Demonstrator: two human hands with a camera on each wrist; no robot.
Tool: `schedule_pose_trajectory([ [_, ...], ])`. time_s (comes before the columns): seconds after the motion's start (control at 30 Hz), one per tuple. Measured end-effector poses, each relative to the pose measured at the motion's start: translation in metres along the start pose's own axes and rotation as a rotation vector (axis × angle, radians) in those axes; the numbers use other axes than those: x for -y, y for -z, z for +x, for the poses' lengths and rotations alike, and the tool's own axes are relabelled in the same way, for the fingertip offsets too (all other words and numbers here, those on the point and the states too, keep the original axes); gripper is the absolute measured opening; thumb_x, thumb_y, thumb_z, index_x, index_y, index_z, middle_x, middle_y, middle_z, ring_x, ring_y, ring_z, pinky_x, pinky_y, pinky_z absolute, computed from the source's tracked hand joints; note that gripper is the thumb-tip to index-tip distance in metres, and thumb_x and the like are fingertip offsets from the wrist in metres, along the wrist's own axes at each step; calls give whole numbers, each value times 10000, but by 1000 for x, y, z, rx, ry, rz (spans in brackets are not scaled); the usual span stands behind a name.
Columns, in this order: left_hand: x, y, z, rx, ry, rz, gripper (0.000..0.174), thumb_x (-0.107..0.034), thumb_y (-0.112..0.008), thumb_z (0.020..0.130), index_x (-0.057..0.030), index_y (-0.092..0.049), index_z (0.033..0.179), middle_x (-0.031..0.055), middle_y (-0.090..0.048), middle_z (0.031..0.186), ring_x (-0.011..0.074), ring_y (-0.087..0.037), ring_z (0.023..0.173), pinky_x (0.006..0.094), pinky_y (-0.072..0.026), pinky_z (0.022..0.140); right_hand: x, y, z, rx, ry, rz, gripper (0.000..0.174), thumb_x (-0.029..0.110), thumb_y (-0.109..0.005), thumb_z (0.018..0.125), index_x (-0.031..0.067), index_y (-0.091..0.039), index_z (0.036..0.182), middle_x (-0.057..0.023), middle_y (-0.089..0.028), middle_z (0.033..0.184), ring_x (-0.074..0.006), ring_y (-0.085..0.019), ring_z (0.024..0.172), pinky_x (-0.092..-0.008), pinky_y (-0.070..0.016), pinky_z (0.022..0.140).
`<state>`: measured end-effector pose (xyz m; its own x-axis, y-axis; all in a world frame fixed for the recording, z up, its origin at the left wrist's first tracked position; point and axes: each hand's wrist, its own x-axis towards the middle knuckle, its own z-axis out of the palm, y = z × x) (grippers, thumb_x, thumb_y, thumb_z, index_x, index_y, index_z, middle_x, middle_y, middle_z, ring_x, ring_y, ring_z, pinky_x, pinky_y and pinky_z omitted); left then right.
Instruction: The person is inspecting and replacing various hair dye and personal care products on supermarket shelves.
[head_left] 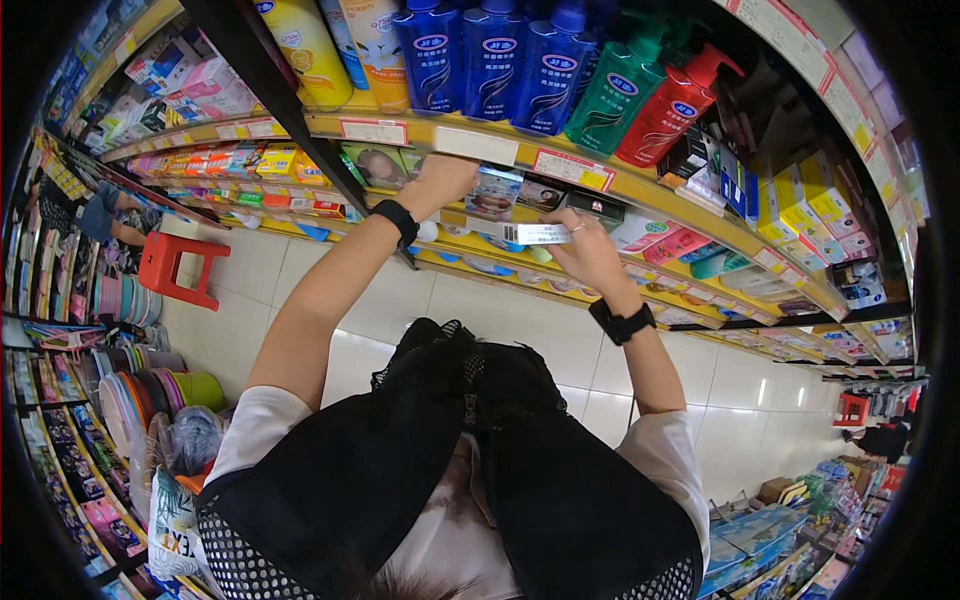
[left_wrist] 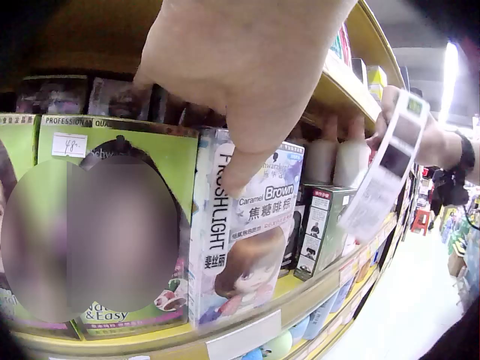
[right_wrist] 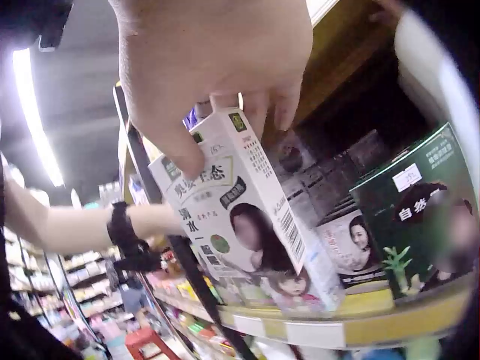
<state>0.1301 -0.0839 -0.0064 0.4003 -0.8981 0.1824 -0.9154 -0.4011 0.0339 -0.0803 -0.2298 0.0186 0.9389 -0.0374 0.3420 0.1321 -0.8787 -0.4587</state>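
Note:
My left hand [head_left: 445, 182] reaches into the shelf below the blue bottles. In the left wrist view, this hand [left_wrist: 232, 67] is over a white-and-blue Caramel Brown box [left_wrist: 259, 225], its thumb on the front and its other fingertips partly hidden behind. Green boxes [left_wrist: 112, 225] stand left of that box. My right hand [head_left: 590, 255] holds a slim white box [head_left: 537, 234] in front of the shelf. Seen from the right wrist, the hand [right_wrist: 217, 67] pinches the top of this white box [right_wrist: 240, 202], thumb on the front and fingers behind; its barcode side shows.
Pump bottles [head_left: 497, 65] line the shelf above. A dark green box [right_wrist: 420, 217] stands on the shelf at the right wrist view's right. A red stool [head_left: 185, 268] is on the tiled floor at left, near a person [head_left: 95, 212]. Basins [head_left: 145, 395] are stacked lower left.

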Motion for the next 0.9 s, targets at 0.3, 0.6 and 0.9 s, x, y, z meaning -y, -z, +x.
schedule_pose_trajectory([
  [0.3,-81,32,-60,171,179,-1276,371,-284,-526,797,4,-488,1028,102,-542,973,209,-506,942,318,-392,803,29,26,-22,-249,-535,1049,246,47,-587,707,8,-500,934,-44,-552,829,-86,-510,760,-199,-395,674],
  [0.6,-100,64,-80,346,294,-1697,351,-166,-543,800,35,-455,1075,88,-556,978,115,-520,891,237,-400,780,40,26,-18,-144,-585,1195,371,130,-534,801,-14,-385,1109,-95,-535,965,-122,-492,900,-248,-385,781],
  [0.9,-88,82,-96,320,272,-1755,344,-154,-533,806,38,-452,1079,73,-555,971,104,-515,887,233,-398,782,75,33,-52,86,-544,1257,439,53,-526,779,-28,-351,1173,-86,-512,1041,-119,-493,911,-256,-389,786],
])
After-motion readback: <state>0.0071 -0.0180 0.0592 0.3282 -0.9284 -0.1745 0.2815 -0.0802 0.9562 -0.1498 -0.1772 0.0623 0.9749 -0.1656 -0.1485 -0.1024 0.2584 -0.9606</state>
